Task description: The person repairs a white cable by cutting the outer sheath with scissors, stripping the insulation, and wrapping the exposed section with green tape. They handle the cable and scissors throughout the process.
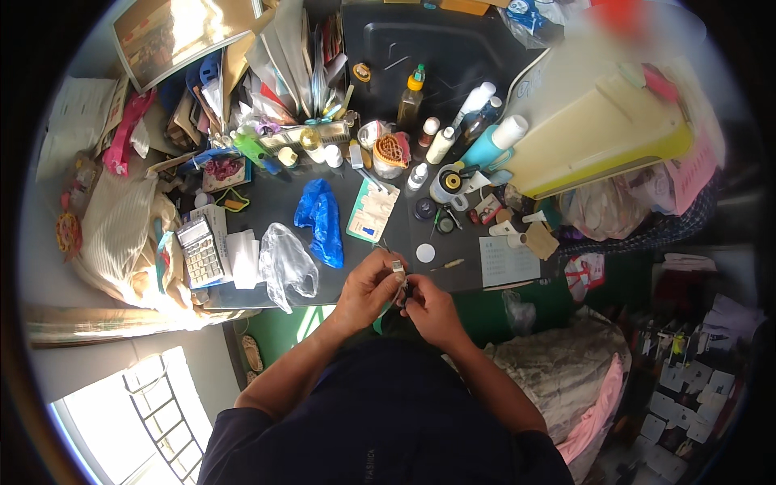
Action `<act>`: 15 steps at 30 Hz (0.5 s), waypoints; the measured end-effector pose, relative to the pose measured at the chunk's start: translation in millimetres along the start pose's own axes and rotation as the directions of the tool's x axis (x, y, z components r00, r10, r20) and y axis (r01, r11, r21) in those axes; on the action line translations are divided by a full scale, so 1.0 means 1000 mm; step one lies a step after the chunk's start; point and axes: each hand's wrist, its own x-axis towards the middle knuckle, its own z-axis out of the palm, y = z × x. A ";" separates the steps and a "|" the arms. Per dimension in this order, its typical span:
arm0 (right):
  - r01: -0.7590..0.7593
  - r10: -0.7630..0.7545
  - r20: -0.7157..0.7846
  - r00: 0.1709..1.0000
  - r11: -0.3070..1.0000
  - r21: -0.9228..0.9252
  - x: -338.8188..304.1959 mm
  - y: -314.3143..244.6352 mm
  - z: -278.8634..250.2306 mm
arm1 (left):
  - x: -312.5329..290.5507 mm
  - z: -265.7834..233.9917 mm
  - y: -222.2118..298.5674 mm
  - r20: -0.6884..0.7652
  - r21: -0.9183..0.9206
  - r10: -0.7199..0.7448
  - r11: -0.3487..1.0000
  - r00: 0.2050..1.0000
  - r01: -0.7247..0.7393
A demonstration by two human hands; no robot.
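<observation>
My left hand [365, 293] and my right hand [431, 305] meet at the near edge of a dark desk, in front of my body. The left fingers are closed around a small pale, metallic-looking piece [398, 267] whose squarish end sticks up past the thumb. My right fingers pinch at the lower part of the same piece, where something dark shows between the hands. Its exact kind is too small to tell. Just beyond the hands lie a cream card with a green edge [373, 212], a white disc [425, 253] and a thin pointed tool [448, 264].
Left on the desk are a blue plastic bag [319, 220], a clear plastic bag [288, 263] and a calculator [202, 249]. Several bottles, including a yellow-capped one [411, 99], stand at the back. A printed sheet [509, 260] lies right, below a large cream box [594, 121].
</observation>
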 end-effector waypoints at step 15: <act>-0.064 0.057 0.038 0.998 0.972 0.224 -0.023 0.023 -0.018 | -0.021 0.013 -0.013 -0.163 -0.213 -0.165 0.969 0.973 0.129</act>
